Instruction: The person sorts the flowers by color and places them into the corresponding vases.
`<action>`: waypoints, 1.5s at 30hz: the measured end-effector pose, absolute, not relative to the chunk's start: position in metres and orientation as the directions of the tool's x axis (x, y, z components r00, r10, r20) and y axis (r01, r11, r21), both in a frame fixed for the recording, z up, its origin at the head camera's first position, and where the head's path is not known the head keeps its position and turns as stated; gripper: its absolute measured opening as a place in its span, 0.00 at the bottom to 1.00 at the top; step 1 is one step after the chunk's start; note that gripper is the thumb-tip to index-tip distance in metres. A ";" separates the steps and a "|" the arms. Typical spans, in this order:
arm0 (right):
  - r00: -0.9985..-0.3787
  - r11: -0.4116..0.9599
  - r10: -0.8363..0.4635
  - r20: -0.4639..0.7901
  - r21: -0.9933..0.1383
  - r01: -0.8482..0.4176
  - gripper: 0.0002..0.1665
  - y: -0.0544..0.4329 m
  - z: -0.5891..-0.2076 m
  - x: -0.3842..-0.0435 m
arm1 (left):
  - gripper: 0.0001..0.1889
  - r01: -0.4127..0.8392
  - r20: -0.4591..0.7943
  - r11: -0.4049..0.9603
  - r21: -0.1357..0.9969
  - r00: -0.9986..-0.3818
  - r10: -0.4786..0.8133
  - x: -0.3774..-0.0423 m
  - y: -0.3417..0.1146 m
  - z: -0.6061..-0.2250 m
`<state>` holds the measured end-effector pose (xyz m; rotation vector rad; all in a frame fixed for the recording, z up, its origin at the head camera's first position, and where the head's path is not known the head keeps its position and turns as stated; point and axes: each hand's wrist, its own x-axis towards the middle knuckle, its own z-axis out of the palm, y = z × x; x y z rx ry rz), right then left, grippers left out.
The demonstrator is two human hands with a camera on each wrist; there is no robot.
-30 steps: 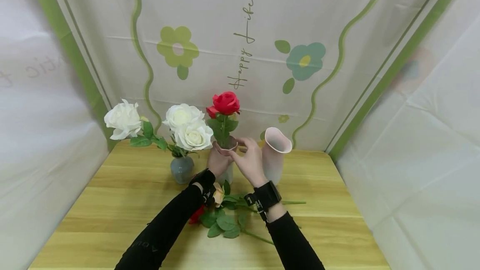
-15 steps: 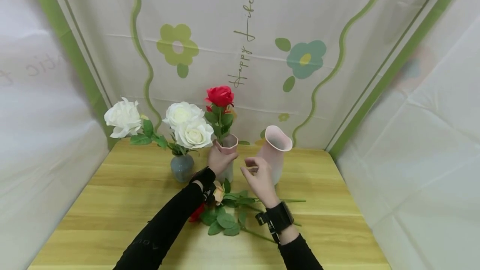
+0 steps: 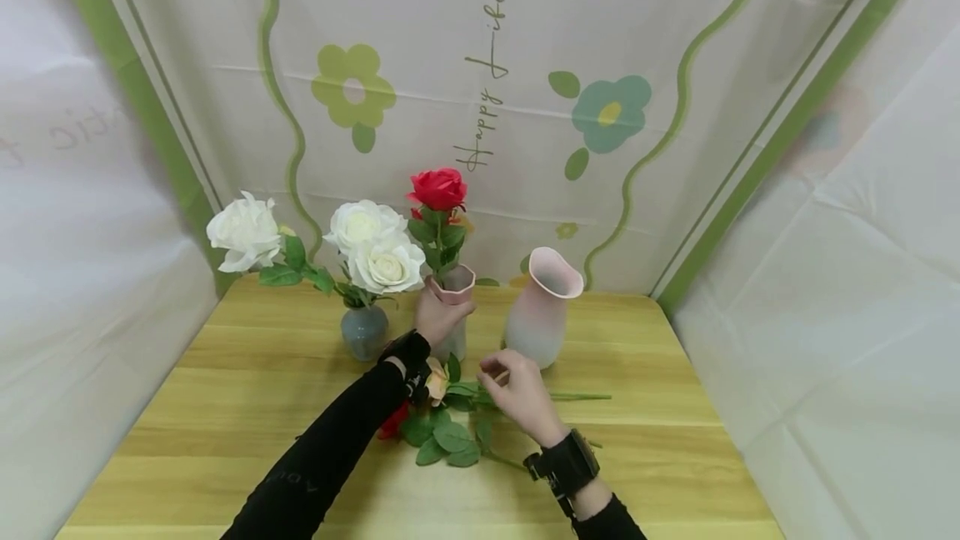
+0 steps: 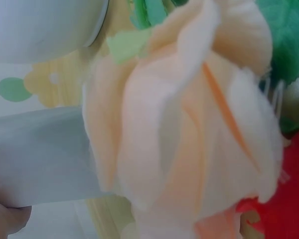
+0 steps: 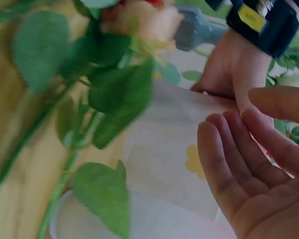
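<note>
My left hand (image 3: 441, 317) grips a narrow vase (image 3: 454, 347) with a pink, angular rim, just below that rim. A red rose (image 3: 438, 189) stands upright in it. My right hand (image 3: 522, 397) hovers over the flowers on the table, fingers loosely bent and holding nothing; the right wrist view shows its bare palm (image 5: 269, 199). Beneath and beside it lie a peach rose (image 3: 437, 384), a second red rose (image 3: 393, 422) partly hidden by my left arm, and green leaves and stems (image 3: 453, 438). The peach rose (image 4: 184, 124) fills most of the left wrist view.
A wide-mouthed pink and white vase (image 3: 537, 323) stands to the right. On the left, a small grey-blue vase (image 3: 364, 333) holds white roses (image 3: 386, 263), one leaning far out left. A printed cloth (image 3: 517, 123) hangs behind the wooden table (image 3: 247, 373).
My right hand has left the narrow vase's rim and moved down and right, to the lying flowers. The upright red rose has tilted slightly left. My left hand keeps its hold.
</note>
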<state>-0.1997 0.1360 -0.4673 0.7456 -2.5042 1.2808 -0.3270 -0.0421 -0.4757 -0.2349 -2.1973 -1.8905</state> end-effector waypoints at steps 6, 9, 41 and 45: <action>-0.827 0.546 -0.462 0.319 -0.633 -0.549 0.03 0.144 -0.481 -0.183 | 0.42 0.284 0.286 0.107 0.953 -0.958 -0.007 -0.327 -0.041 -0.472; -0.808 0.580 -0.529 0.260 -0.583 -0.568 0.03 0.152 -0.490 -0.175 | 0.42 0.278 0.277 0.054 0.959 -0.961 0.014 -0.323 -0.042 -0.468; -0.747 0.739 -0.654 0.115 -0.113 -0.664 0.06 0.168 -0.537 -0.158 | 0.44 0.280 0.279 0.033 0.960 -0.960 0.018 -0.328 -0.041 -0.473; -0.746 0.739 -0.657 0.106 -0.108 -0.665 0.05 0.169 -0.539 -0.158 | 0.44 0.302 0.302 0.046 0.952 -0.953 0.012 -0.333 -0.041 -0.481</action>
